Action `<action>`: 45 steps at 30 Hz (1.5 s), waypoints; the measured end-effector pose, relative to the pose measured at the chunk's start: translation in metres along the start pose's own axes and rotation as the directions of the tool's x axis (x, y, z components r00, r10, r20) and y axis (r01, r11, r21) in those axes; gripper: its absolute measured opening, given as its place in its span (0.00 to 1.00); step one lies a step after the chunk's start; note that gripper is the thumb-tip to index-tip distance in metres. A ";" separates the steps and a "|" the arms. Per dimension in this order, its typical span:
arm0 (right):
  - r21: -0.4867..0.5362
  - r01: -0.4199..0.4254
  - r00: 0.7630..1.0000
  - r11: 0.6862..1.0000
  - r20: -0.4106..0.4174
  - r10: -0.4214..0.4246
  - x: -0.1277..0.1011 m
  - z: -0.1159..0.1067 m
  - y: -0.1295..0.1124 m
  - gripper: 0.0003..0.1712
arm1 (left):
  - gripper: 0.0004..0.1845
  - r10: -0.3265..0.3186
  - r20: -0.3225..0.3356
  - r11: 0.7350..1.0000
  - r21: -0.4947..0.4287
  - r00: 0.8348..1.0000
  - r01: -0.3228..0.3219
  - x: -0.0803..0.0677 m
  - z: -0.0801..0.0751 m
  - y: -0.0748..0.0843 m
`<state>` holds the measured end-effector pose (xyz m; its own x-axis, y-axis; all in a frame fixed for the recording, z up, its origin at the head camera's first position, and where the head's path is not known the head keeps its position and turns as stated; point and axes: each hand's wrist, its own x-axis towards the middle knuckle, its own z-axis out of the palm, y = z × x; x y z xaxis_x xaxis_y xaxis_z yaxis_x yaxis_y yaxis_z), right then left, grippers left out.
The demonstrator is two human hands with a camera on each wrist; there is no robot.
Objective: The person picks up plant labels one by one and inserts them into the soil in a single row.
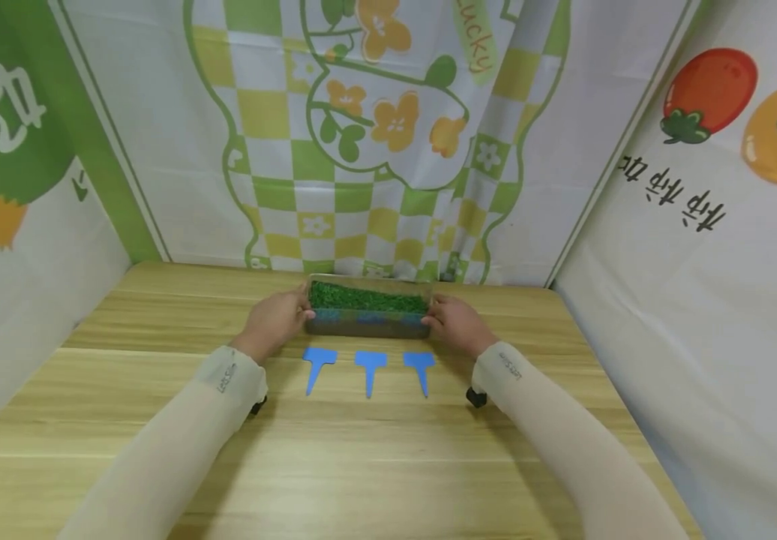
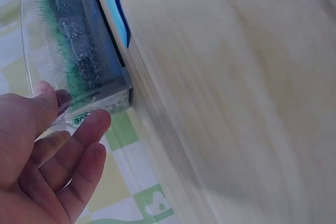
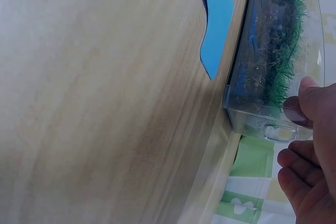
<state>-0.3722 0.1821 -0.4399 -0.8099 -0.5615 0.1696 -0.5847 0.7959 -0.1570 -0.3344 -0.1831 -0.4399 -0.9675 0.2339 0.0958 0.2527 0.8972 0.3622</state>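
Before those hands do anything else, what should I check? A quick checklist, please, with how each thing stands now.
1. Left hand holding the clear box: ok, it grips the left end.
2. Right hand holding too: ok, at the opposite end.
3. Box upright: ok, open side up.
4. Green grass inside the box: ok.
5. Blue T-shaped pieces apart from the box: ok, all three lie in front.
6. Box touching the curtain behind: cannot tell.

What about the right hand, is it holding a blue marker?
No, the right hand holds the clear box; blue markers lie on the table.
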 end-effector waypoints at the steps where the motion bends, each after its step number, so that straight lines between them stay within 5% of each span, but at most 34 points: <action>1: 0.006 0.001 1.000 1.000 0.001 -0.001 0.000 0.000 0.000 0.17 | 0.15 0.003 0.001 1.000 0.003 1.000 -0.003 -0.001 0.000 0.000; 20: 0.031 -0.071 0.993 0.997 0.095 0.067 -0.006 -0.010 -0.003 0.18 | 0.18 0.076 0.059 0.994 0.077 0.995 -0.081 -0.004 -0.009 -0.004; 27: 0.068 -0.099 0.991 0.993 0.092 0.092 -0.006 -0.011 -0.005 0.23 | 0.23 0.096 0.033 0.995 0.022 0.995 -0.097 -0.003 -0.013 0.000; 34: 0.119 -0.133 0.989 0.984 0.080 0.124 -0.005 -0.013 -0.006 0.34 | 0.35 0.044 -0.054 0.998 -0.041 0.998 -0.046 0.008 -0.007 -0.003; 40: 0.194 -0.214 0.976 0.957 0.085 0.200 -0.004 -0.014 -0.007 0.44 | 0.36 -0.003 -0.034 0.994 -0.110 0.999 -0.001 0.016 -0.005 -0.007; 45: 0.162 -0.258 0.964 0.952 0.111 0.242 -0.002 -0.013 -0.009 0.43 | 0.33 -0.028 0.009 0.987 -0.158 1.000 0.029 0.018 -0.004 -0.009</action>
<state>-0.3642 0.1787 -0.4260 -0.9274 -0.3736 0.0176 -0.3556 0.8662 -0.3510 -0.3546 -0.1886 -0.4382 -0.9741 0.2124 0.0775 0.2220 0.8331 0.5066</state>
